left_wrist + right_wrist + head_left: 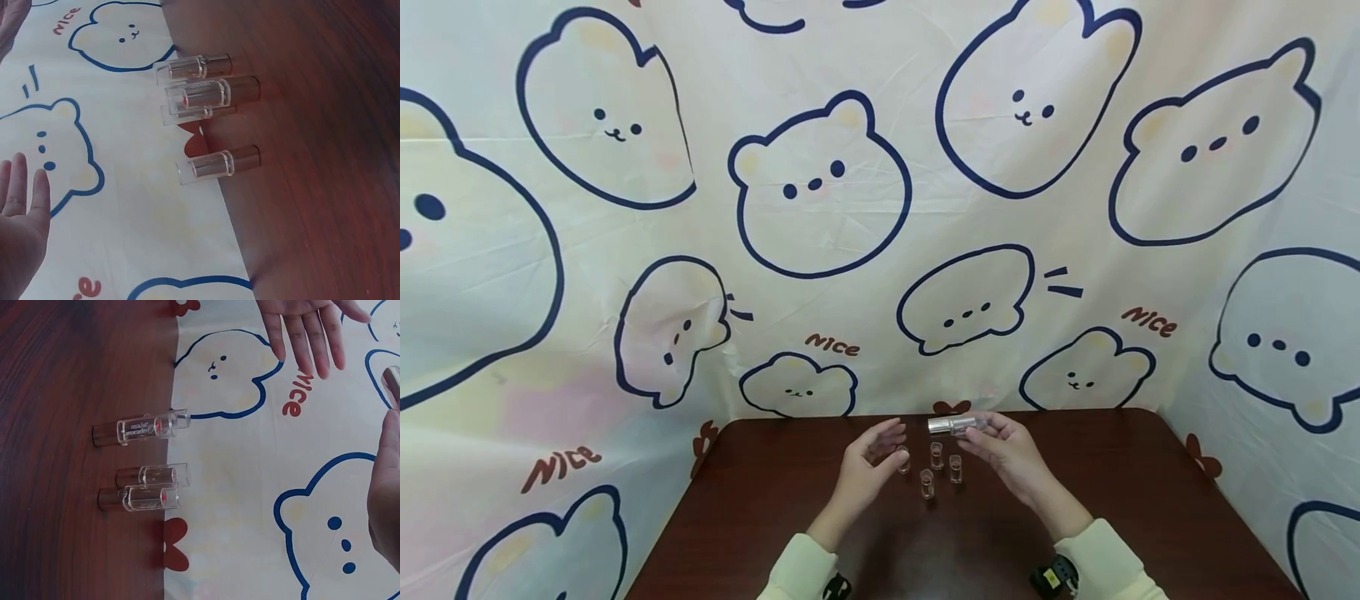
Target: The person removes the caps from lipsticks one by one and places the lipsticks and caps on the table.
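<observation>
My right hand (1011, 454) holds a lipstick tube (951, 426) of silver and clear plastic, lying level between thumb and fingers above the table. In the right wrist view, the tube's silver end (392, 381) shows at the right edge. My left hand (867, 471) is raised and holds nothing; its fingers (19, 181) are spread loosely, apart from the tubes in the left wrist view. Several small clear-capped lipsticks stand upright between the hands: a back one (936, 455), a right one (955, 468), a front one (927, 484) and one beside my left thumb (903, 461).
The dark brown wooden table (760, 500) reaches back to a pale cloth backdrop (865, 308) printed with blue-outlined cartoon animals. The cloth also hangs at both sides. A dark strap with a device (1056, 577) sits at the right wrist, by the pale sleeve (1105, 558).
</observation>
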Available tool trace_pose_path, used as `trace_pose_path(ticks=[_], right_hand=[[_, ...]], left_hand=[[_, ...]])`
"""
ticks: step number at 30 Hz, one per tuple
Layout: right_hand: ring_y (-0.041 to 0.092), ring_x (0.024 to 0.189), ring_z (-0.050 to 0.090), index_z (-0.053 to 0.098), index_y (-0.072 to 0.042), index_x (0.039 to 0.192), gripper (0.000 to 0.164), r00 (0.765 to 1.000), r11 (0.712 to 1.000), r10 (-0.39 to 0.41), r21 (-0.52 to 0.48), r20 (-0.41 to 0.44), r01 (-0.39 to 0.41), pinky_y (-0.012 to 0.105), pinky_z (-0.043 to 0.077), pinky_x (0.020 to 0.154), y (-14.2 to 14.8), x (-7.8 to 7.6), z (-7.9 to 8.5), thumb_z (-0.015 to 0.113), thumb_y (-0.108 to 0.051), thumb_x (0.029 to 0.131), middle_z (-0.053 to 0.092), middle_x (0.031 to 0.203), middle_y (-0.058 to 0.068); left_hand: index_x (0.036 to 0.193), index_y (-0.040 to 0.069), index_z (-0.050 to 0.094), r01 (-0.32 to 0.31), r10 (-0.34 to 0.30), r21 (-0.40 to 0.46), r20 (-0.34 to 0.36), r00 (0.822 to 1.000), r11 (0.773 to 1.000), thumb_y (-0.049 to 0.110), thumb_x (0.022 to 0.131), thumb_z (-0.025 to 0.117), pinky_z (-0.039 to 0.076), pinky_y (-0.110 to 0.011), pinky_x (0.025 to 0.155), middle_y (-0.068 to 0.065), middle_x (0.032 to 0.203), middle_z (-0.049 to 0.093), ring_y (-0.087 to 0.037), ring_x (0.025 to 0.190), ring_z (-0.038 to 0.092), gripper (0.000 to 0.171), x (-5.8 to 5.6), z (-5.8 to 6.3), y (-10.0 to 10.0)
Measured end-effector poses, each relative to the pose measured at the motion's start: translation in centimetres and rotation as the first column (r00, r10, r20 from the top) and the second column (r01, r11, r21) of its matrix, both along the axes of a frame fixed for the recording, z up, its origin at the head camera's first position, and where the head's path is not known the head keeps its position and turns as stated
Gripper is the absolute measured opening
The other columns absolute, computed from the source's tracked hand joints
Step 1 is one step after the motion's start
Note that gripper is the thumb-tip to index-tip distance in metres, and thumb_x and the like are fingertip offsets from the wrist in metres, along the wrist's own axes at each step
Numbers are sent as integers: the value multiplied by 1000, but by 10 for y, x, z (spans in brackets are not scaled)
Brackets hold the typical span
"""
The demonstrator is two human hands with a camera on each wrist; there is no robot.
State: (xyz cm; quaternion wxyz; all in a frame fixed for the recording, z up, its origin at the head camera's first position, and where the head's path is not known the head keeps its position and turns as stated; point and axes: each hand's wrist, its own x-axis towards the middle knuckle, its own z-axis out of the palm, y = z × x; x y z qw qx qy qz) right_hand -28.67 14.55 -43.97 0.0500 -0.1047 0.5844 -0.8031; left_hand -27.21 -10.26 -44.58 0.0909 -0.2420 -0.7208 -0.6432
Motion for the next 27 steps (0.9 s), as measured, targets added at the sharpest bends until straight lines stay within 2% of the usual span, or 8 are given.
trace_pose_path(ticks=[6, 10, 13, 17, 20, 27], right_hand=[[20, 101, 67, 60, 1, 121, 32, 1000, 1000, 9, -25, 30, -9, 34, 50, 89, -6, 1, 2, 68, -7, 91, 66, 112, 11], [20, 99, 67, 63, -2, 118, 27, 999, 999, 14, -41, 34, -13, 33, 50, 89, -8, 1, 1, 67, -7, 91, 67, 111, 10], [20, 100, 67, 62, -1, 119, 28, 999, 999, 16, -42, 28, -15, 34, 50, 90, -9, 1, 1, 67, -7, 92, 67, 111, 10], [21, 102, 66, 58, 4, 123, 35, 999, 999, 11, -37, 30, -10, 34, 50, 90, -10, 1, 3, 67, -7, 91, 65, 113, 12], [21, 102, 66, 57, 5, 124, 36, 999, 999, 10, -37, 31, -9, 34, 50, 90, -11, 1, 4, 67, -6, 91, 65, 114, 12], [20, 102, 66, 57, 5, 125, 37, 999, 999, 20, -37, 37, -18, 35, 49, 91, -12, 0, 3, 67, -7, 91, 66, 113, 11]], left_hand=[[130, -5, 56, 5, -5, 14, 16, 1000, 1000, 9, 89, 70, 41, -52, 99, -21, 127, 60, -39, 115, 57, 45, 1, 5, 6], [129, -3, 58, 17, -18, 34, 12, 1000, 999, 8, 89, 70, 41, -52, 99, -18, 126, 61, -39, 115, 57, 43, 2, 10, 11], [128, -3, 59, 23, -23, 42, 13, 1000, 999, 5, 89, 69, 43, -50, 98, -16, 124, 63, -38, 114, 58, 40, 3, 14, 15], [126, -3, 60, 20, -21, 47, 24, 1000, 999, 1, 89, 69, 52, -36, 88, -16, 120, 65, -32, 109, 62, 38, 3, 16, 20], [124, -4, 61, 19, -20, 51, 24, 1000, 999, 2, 88, 70, 52, -28, 80, -16, 116, 66, -30, 106, 63, 38, 2, 16, 22], [123, -4, 62, 22, -22, 53, -3, 1000, 998, 3, 87, 71, 52, -36, 87, -17, 114, 66, -27, 103, 64, 38, 1, 20, 26]])
